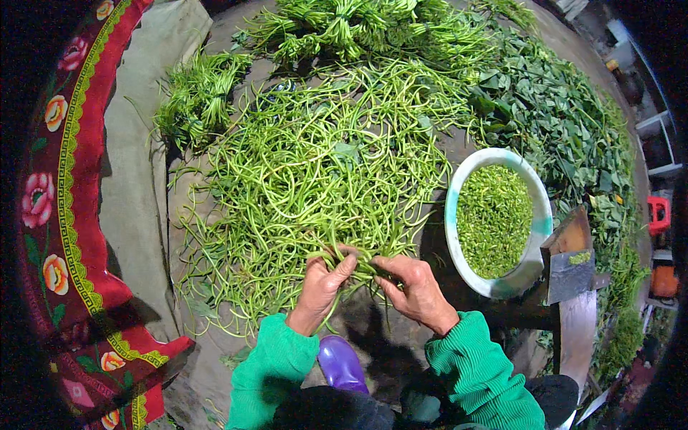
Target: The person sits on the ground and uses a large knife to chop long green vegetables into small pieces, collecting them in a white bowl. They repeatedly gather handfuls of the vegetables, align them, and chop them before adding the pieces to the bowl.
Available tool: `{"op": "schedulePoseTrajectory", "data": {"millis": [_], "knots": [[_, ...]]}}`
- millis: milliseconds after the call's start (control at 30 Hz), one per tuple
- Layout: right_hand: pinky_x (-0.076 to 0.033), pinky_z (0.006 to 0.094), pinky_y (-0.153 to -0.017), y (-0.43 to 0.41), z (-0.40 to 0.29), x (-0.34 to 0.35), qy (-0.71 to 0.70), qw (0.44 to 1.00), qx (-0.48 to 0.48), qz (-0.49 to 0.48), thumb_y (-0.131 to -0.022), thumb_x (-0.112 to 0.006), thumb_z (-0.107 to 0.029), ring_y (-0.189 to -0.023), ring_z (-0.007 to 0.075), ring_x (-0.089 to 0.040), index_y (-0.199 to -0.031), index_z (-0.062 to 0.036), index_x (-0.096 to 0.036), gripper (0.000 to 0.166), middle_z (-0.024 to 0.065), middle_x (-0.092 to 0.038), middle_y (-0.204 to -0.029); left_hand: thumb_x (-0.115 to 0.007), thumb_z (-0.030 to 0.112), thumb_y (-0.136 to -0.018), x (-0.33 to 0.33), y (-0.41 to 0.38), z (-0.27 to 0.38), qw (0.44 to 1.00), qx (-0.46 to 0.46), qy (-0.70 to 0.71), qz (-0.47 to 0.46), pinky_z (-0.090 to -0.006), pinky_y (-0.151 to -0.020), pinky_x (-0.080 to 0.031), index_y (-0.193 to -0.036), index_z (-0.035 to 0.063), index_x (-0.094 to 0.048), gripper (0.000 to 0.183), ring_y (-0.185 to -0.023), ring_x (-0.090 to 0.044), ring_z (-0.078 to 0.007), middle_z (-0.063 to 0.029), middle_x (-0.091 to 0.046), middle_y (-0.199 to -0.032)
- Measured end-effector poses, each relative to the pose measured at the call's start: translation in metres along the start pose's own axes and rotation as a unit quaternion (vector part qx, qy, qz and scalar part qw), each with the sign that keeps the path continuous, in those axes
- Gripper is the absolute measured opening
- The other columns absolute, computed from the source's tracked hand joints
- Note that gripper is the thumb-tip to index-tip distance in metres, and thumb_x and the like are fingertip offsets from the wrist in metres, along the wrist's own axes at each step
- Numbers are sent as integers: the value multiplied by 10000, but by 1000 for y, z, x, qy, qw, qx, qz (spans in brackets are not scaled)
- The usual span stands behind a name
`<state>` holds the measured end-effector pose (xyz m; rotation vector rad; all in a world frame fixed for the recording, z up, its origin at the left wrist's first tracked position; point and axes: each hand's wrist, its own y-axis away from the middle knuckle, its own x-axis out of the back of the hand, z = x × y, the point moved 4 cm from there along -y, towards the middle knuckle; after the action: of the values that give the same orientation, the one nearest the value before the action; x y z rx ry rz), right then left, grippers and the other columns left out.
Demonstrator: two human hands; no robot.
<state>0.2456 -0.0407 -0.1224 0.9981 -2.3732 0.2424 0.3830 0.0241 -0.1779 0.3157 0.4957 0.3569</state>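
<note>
Both hands meet at the near edge of a wide, loose heap of long green stems (322, 172). My left hand (321, 287) is closed around a few of the stems, thumb on top. Fingertips of my right hand (416, 293) pinch stems just to the right of it; exactly which ones is hard to tell. Right of the heap stands a round white and teal tub (457, 258) filled with short cut green pieces (493, 220). Tied bundles of stems (344, 27) lie at the far side, with another bundle (201, 99) at the far left.
A wooden stand with a metal plate (570, 274) rises beside the tub. Heaped green leaves (559, 113) cover the right side. At left are a grey cloth (134, 150) and a red flowered textile (86, 215). A purple boot (341, 365) is below my hands.
</note>
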Motion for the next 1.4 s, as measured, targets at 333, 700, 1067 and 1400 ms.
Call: {"op": "schedulePoseTrajectory", "data": {"millis": [333,700,1067,1400], "knots": [[-461,301,-650,12,16,1,-51,991,-85,-89,-733,-609,-106,-747,191,-599,-1020,44,-563,326,186,-622,-863,-443,246,-913,4,3,9,996,-42,-38,66,-187,-457,-235,-875,57,-569,231,-515,-314,-21,54,-447,-631],[-457,358,-645,20,31,-7,-37,985,-100,-138,-702,-571,-72,-693,284,-595,-1070,22,-532,382,209,-600,-793,-425,232,-916,0,16,53,953,-213,-193,94,-239,-603,-357,-773,38,-530,263,-654,-454,-107,-38,-536,-747],[-418,302,-818,19,35,30,-151,973,-170,-30,-729,-556,-31,-910,191,-545,-1320,-27,-284,651,173,-513,-1170,-537,218,-863,44,13,61,985,-51,6,165,-205,-430,-287,-839,44,-485,183,-493,-354,-61,20,-417,-605],[-446,393,-710,14,-2,6,-128,987,-88,-51,-707,-545,35,-791,410,-569,-1378,-90,-104,813,266,-565,-919,-701,169,-736,-44,17,4,975,5,-203,-85,-239,-652,-436,-1008,-4,-553,355,-723,-504,-71,-10,-590,-840]]}}
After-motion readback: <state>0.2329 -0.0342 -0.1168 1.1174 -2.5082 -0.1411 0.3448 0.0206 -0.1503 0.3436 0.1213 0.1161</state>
